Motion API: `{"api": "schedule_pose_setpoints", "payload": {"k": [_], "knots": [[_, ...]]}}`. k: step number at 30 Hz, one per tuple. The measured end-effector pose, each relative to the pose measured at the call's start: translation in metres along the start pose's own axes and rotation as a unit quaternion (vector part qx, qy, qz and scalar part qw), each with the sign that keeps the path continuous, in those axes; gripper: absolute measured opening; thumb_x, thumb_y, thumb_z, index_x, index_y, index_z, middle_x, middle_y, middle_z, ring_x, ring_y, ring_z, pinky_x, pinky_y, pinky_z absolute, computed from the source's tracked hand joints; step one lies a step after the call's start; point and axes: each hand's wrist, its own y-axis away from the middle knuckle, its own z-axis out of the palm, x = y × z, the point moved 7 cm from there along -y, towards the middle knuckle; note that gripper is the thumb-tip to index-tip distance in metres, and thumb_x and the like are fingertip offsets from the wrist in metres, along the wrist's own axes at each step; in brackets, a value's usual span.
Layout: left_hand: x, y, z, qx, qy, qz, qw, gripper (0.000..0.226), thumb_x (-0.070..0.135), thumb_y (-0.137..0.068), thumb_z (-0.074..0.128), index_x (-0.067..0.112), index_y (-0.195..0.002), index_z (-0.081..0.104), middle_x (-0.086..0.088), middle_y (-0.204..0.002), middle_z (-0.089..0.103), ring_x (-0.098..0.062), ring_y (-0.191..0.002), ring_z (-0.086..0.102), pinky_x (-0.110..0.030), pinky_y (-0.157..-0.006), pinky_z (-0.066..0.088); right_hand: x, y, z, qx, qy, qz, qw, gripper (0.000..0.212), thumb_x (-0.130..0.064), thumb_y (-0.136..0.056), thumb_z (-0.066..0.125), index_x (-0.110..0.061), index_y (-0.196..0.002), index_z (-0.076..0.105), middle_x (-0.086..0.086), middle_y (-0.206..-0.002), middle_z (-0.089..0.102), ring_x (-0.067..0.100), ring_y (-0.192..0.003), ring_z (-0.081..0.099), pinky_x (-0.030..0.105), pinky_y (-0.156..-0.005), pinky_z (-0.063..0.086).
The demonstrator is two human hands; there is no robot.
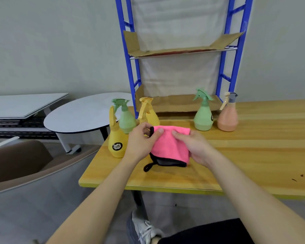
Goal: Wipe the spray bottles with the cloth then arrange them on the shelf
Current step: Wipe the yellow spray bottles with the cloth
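Both hands are on the pink cloth (171, 145) here. My read: left hand (144, 138) pinches the top left corner between thumb and fingers, and right hand (192, 147) grips the right side with the thumb lying across the front. So the cloth hangs spread between them, folded over, with its black trim and little black loop dangling at the bottom edge. Can't tell whether that edge actually sits on the wooden table (253, 155) or hangs just above it.

All five spray bottles stand upright on the table. Near the left edge is a yellow bottle (116, 143), just beside the left hand. Behind it is a green bottle (127, 120), and a second yellow bottle (150, 115) is partly hidden by the left hand and cloth. Off to the right, well apart from those three, a second green bottle (203, 117) and a peach bottle (227, 118) stand next to each other.

Right behind them stands the blue shelf (236, 50), cardboard lining both visible levels. Left of the table there's a round white table (81, 115) and a brown chair (25, 164).
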Motion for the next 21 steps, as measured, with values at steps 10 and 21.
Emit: {"api": "schedule_pose_setpoints", "payload": {"k": [10, 21], "knots": [[0.016, -0.063, -0.024, 0.08, -0.232, 0.004, 0.969, 0.066, 0.058, -0.1, 0.066, 0.009, -0.141, 0.05, -0.009, -0.136, 0.056, -0.025, -0.116, 0.06, -0.039, -0.091, 0.054, -0.016, -0.012, -0.037, 0.171, 0.21, -0.052, 0.961, 0.048, -0.049, -0.108, 0.054, -0.004, -0.119, 0.069, 0.014, -0.103, 0.072, 0.034, -0.098, 0.068, 0.056, -0.088, 0.055], [0.025, -0.085, 0.025, -0.031, -0.126, 0.002, 0.991, 0.028, 0.04, -0.103, 0.066, 0.015, -0.092, 0.073, -0.003, -0.081, 0.074, -0.021, -0.077, 0.071, -0.032, -0.063, 0.056, -0.017, -0.002, -0.071, 0.334, 0.12, -0.124, 0.927, 0.047, -0.056, -0.109, 0.048, -0.018, -0.108, 0.074, 0.003, -0.09, 0.072, 0.032, -0.093, 0.068, 0.041, -0.083, 0.052]]}}
